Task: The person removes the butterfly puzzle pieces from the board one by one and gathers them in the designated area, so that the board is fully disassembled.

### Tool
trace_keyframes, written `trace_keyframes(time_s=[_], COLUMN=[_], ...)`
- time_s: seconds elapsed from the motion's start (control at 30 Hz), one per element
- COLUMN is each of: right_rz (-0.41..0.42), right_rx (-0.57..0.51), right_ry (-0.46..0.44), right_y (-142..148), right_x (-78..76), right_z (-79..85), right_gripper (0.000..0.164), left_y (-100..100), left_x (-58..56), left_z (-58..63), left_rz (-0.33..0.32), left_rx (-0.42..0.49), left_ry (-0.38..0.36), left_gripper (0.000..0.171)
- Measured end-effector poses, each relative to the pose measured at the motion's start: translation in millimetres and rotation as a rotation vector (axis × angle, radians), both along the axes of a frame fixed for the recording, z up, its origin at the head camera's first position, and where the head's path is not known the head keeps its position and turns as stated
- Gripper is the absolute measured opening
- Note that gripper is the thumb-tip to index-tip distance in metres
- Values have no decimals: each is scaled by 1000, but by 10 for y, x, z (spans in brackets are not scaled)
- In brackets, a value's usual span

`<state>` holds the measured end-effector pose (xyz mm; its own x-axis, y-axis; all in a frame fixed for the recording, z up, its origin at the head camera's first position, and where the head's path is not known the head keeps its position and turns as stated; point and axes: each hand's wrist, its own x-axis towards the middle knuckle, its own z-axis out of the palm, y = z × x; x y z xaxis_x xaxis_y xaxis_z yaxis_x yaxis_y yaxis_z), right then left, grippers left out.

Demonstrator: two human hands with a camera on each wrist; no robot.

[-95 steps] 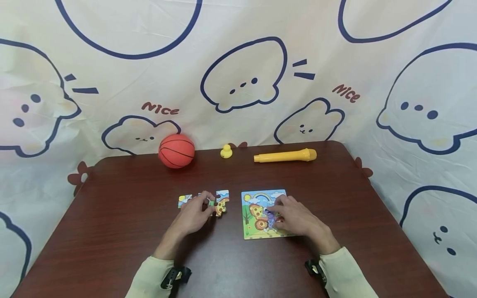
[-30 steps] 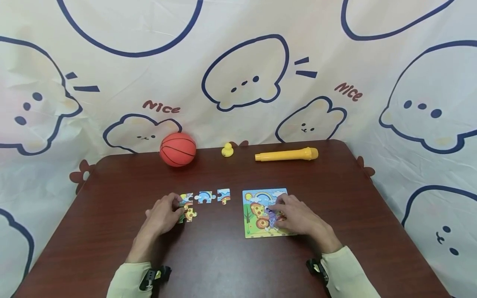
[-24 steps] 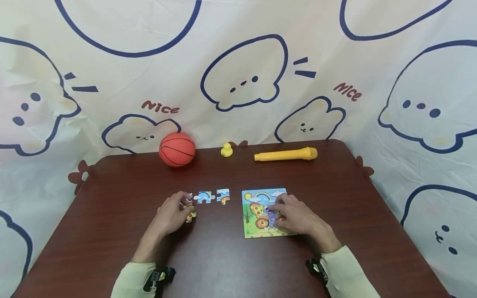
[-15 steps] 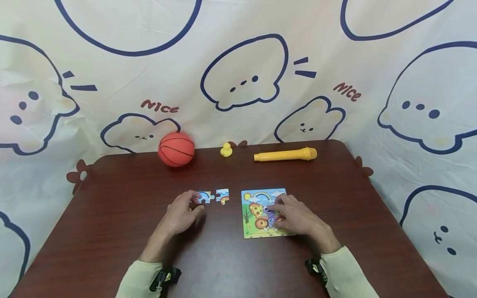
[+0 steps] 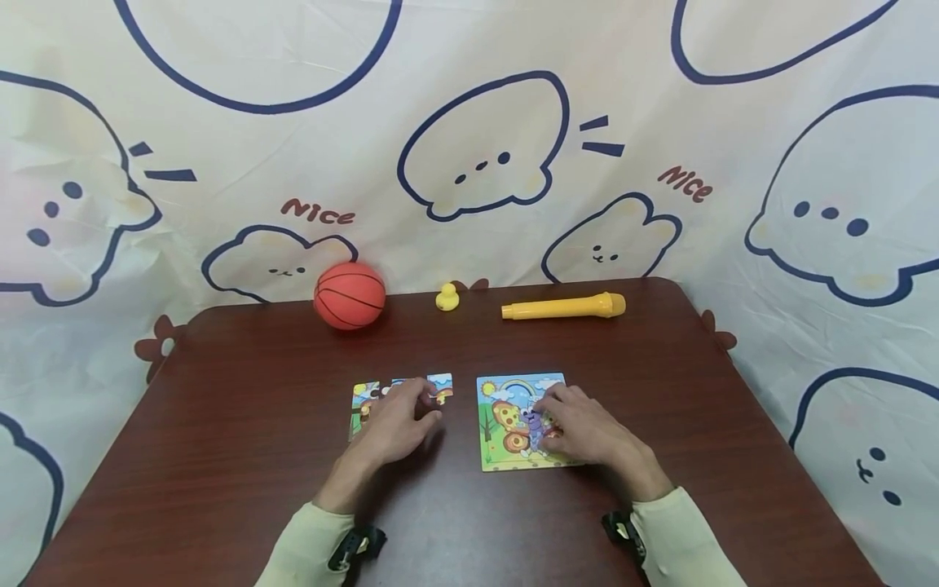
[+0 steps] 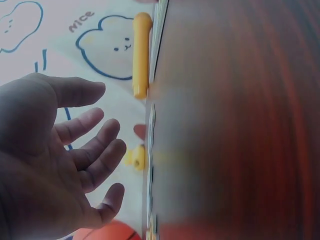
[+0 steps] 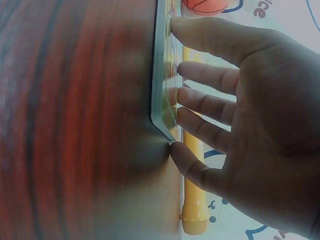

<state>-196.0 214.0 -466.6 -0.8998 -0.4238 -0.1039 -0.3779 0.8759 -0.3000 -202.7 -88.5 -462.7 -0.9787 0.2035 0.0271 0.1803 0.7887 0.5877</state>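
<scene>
My left hand (image 5: pixel 396 428) hovers over the loose jigsaw pieces at centre left, its fingertips near the sky-blue piece (image 5: pixel 439 383). In the left wrist view its fingers are relaxed and spread, with nothing between them. Two or more jigsaw pieces (image 5: pixel 362 398) lie to its left; others are partly hidden beneath the hand. My right hand (image 5: pixel 590 428) rests its fingertips on the jigsaw board (image 5: pixel 493 456), a square picture with a rainbow and a butterfly-like figure. The right wrist view shows thumb and fingertips at the board's surface (image 7: pixel 159 100), covering its right part.
A red toy basketball (image 5: pixel 350 295), a yellow rubber duck (image 5: pixel 447 297) and a yellow toy microphone (image 5: pixel 563 306) stand along the back edge of the brown table (image 5: pixel 242 424). A patterned cloth (image 5: pixel 469 253) hangs behind it.
My left hand pinched a piece earlier, then reached the left-hand pieces, and has since swept right across the row towards the board, now holding nothing. The right hand has stayed on the board.
</scene>
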Motion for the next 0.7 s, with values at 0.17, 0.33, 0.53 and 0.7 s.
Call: trace_keyframes(time_s=[0.17,0.33,0.53,0.7], right_rz=[-6,-15,-24,-40], right_rx=[0,1,-2,7], right_ry=[1,-6,-8,-22], right_y=[9,3,-13,-14], right_x=[5,5,2,2], right_z=[-7,-1,9,6], right_gripper=[47,51,51,54], left_y=[181,338,489,610], left_x=[5,14,26,17], left_z=[-2,-12,-16,-31], left_rz=[-45,-100,-161,-198], left_rx=[-7,-19,-38,-40], left_ry=[-6,-19,-39,-58], left_gripper=[32,29,28,31])
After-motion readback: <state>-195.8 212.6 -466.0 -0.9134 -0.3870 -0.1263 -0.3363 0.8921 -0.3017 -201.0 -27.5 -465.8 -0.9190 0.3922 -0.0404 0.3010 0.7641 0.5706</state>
